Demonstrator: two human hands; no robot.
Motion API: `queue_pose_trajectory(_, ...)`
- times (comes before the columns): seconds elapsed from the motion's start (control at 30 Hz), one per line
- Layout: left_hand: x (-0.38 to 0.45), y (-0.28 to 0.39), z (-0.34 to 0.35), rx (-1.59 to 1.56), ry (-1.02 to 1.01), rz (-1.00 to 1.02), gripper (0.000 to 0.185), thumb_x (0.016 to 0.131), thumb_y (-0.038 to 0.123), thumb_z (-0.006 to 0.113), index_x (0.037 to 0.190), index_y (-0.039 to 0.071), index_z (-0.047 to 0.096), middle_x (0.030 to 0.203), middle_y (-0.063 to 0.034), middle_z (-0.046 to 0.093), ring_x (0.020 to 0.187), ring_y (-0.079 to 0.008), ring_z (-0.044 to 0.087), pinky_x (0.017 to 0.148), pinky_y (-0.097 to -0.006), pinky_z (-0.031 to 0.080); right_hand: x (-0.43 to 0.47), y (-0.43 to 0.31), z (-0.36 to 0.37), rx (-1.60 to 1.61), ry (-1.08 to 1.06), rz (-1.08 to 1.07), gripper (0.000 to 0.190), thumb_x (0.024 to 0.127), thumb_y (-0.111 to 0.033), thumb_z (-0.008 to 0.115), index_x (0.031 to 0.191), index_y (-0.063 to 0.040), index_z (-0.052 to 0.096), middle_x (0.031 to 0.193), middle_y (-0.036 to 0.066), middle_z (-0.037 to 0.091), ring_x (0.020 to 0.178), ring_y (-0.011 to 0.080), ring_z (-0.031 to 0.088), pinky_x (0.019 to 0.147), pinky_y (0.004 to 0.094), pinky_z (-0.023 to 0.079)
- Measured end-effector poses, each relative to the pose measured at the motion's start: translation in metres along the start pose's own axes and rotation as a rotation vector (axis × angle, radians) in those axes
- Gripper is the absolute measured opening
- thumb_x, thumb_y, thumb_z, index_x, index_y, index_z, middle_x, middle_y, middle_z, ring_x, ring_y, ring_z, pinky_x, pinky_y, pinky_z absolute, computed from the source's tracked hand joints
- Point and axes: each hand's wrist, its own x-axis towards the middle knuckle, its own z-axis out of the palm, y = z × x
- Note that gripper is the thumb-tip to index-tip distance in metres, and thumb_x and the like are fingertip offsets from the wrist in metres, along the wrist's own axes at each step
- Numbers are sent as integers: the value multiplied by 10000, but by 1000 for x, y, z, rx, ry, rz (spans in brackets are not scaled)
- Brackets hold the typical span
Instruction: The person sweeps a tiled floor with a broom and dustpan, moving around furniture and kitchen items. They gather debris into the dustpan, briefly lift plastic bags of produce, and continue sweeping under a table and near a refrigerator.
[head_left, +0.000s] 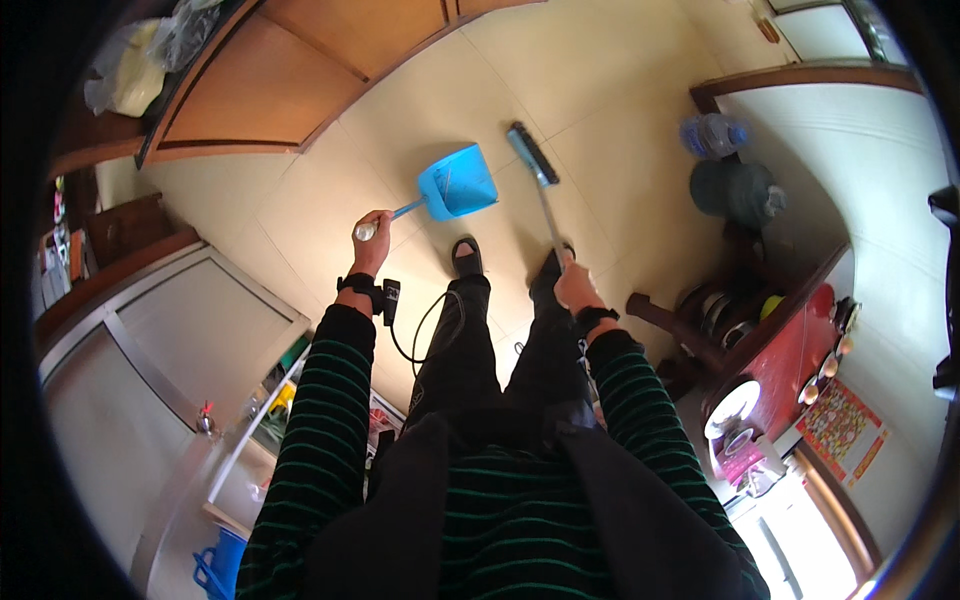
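My left hand (371, 244) grips the handle of a blue plastic dustpan (471, 180). The pan is ahead of my feet, its open side turned to the right; whether it touches the floor I cannot tell. In my right hand (577, 286) is the long thin handle of a broom (534, 156) with a light blue head and dark bristles. The broom head lies to the right of the dustpan, apart from it, over the tiled floor (600, 172). Both wrists wear black straps, and a cable hangs from the device on the left one.
Wooden cabinets (255, 82) line the far left. A frosted-panel door (202, 322) stands at left. Along the right wall are a large water bottle (727, 191), a smaller clear bottle (709, 135) and a red table (787, 360) bearing dishes, with a wooden stool (675, 326) beside it.
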Motion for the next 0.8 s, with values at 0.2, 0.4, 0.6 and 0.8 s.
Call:
queue_pose_trajectory(0.2, -8, -1, 11, -116, 122, -22, 190, 907, 213, 631, 943, 40, 703, 753, 21, 604, 701, -66, 540, 621, -220, 438, -38, 50, -83, 518, -390, 137, 409, 866, -125, 576, 1265, -49, 531, 676, 130, 603, 557, 250, 603, 506, 391, 493)
queue_pose_trajectory(0.4, -58, 1, 14, -416, 245, -223, 211, 888, 211, 673, 1020, 46, 687, 872, -20, 619, 759, -95, 563, 710, -210, 485, -28, 103, -161, 553, -409, 252, 379, 889, -168, 609, 1239, -47, 529, 594, 26, 483, 440, 115, 460, 384, 280, 368)
queue_pose_trajectory(0.6, -179, -9, 2, -716, 420, -310, 261, 941, 191, 573, 1108, -9, 602, 1063, -145, 645, 981, -244, 651, 940, -274, 525, 30, 176, -209, 38, -210, -114, 246, 930, -165, 544, 1131, -24, 562, 771, 166, 627, 604, 292, 602, 515, 410, 469)
queue_pose_trajectory(0.8, -271, -16, 15, -1054, 614, -297, 265, 959, 166, 533, 1113, -51, 543, 1122, -244, 620, 1075, -313, 627, 1006, -318, 501, 28, 176, -249, -394, -210, -498, 293, 930, -198, 547, 1158, -15, 558, 856, 266, 640, 790, 454, 612, 711, 533, 485)
